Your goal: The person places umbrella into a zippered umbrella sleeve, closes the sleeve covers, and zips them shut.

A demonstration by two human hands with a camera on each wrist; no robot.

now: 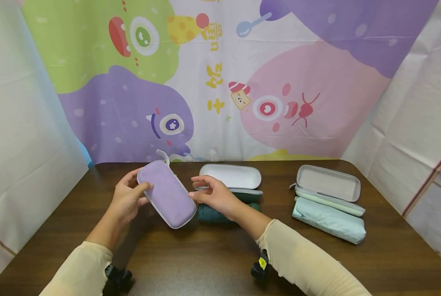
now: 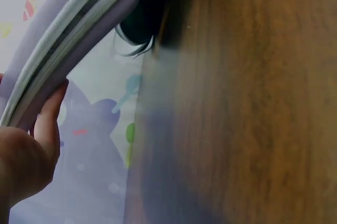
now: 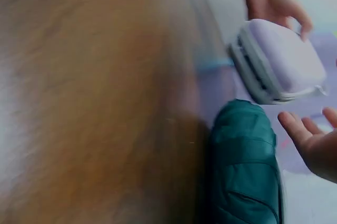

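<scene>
Lilac rounded fabric zip case [image 1: 166,194] is gripped by the left hand [image 1: 126,199], left of centre in the head view; beside it, the right hand [image 1: 217,196] is held with fingers parted. Left wrist: the case is seen upper left. Right wrist: upper right, above a dark-green cylindrical pouch [image 3: 245,166].

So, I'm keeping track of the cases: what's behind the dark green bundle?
Behind the dark green bundle: an open case, its pale-lined lid raised. The right hand and bundle cover part of it, so whether it holds anything can't be seen.
</scene>
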